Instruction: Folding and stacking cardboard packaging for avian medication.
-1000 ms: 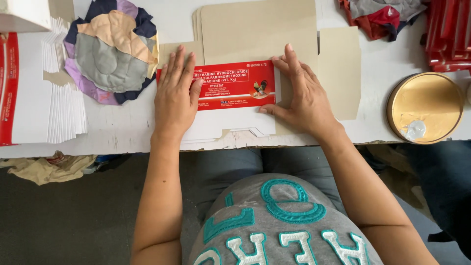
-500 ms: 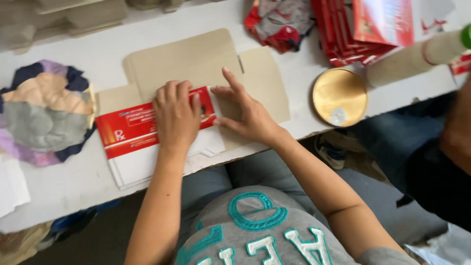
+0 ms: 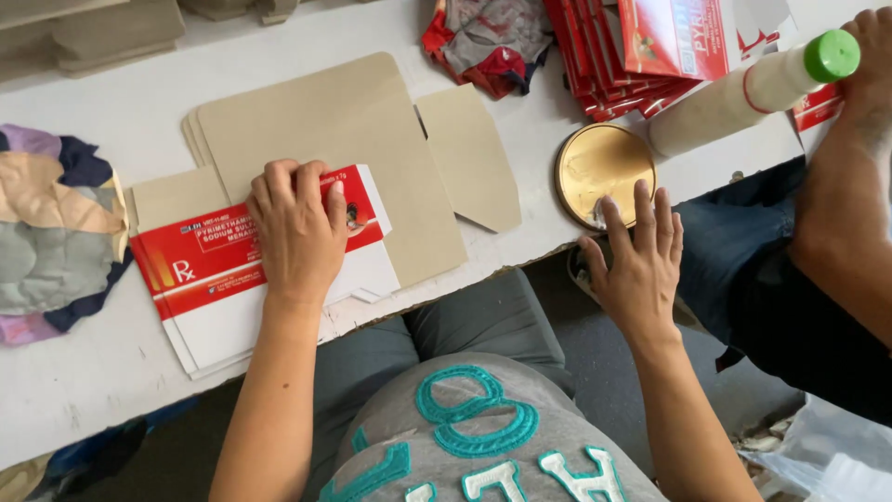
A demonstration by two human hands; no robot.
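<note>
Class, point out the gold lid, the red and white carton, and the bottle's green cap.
gold lid (image 3: 604, 172), head view, middle of its face
carton (image 3: 209, 260), head view, red panel
green cap (image 3: 831, 55), head view, side of the cap

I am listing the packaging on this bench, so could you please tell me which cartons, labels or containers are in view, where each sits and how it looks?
Flat carton stack: under the left hand, front left; red panel, white flaps.
Brown blanks: table centre, plain cardboard, printed side down.
Red cartons: far right, a stacked red pile.
Bottle: lying at right, whitish, green cap.
Round gold lid: table edge, touched by the right hand.
</note>
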